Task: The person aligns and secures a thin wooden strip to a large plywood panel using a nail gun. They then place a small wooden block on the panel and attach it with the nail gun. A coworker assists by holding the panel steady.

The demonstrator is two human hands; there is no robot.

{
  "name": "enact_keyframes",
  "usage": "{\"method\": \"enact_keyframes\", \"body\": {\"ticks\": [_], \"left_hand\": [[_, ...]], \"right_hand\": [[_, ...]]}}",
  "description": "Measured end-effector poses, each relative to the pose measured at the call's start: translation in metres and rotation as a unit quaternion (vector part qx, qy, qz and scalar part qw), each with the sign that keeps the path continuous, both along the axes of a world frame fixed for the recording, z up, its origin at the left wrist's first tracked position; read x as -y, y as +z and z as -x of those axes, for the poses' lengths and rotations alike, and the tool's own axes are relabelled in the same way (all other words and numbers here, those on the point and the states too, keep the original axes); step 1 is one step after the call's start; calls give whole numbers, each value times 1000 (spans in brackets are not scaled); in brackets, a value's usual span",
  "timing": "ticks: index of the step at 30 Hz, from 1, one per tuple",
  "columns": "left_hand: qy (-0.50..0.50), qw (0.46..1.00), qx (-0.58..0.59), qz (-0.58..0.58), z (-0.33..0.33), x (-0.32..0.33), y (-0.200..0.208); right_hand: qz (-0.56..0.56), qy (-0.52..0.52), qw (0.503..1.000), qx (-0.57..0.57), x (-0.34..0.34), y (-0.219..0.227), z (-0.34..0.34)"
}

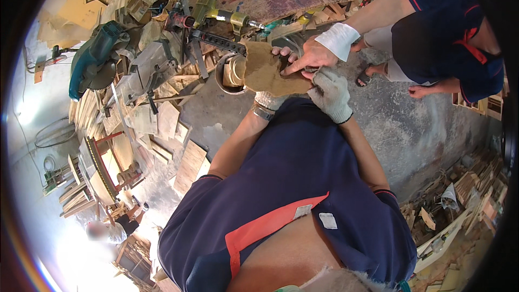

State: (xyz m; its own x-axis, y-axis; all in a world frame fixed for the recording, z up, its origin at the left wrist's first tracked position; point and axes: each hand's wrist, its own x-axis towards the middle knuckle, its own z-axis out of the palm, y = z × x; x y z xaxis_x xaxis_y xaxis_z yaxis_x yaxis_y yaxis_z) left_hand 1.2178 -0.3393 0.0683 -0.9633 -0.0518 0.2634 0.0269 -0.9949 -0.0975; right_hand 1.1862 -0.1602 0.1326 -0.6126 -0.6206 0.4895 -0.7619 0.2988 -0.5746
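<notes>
A flat tan piece with ragged edges (260,70), its material unclear, is held up in front of me. My left hand (270,100), in a pale knit glove, supports it from beneath, mostly hidden by it. Bare fingertips show at its far edge, probably that same hand's. My right hand (331,95), gloved too, is closed at the piece's right end, thumb and fingers pinching there. From the right, a co-worker's hand (313,57) with a white wrist wrap reaches in, its index finger pointed onto the piece's surface.
Beyond the piece lie a green-yellow power tool (230,17) and a round metal container (223,75). A teal circular mitre saw (100,57) stands at left among wood offcuts. The co-worker (432,38) stands at right. Scrap wood (470,189) piles up at lower right; another person is far left.
</notes>
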Motion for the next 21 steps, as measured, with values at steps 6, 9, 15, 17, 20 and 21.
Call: {"method": "enact_keyframes", "body": {"ticks": [6, 9, 15, 17, 20, 21], "left_hand": [[17, 984, 159, 79, -24, 5, 27], [33, 974, 219, 56, -25, 3, 37], [68, 924, 313, 208, -30, -1, 50], [97, 891, 328, 299, -28, -2, 54], [139, 863, 386, 295, -25, -4, 58], [158, 862, 384, 290, -23, -3, 59]], "right_hand": [[28, -91, 988, 122, 10, 1, -3], [32, -150, 941, 302, 12, 4, -6], [231, -155, 766, 580, 18, 8, -1], [195, -177, 782, 565, 20, 8, 1], [168, -213, 896, 351, 20, 9, -1], [147, -205, 924, 288, 20, 9, -1]]}}
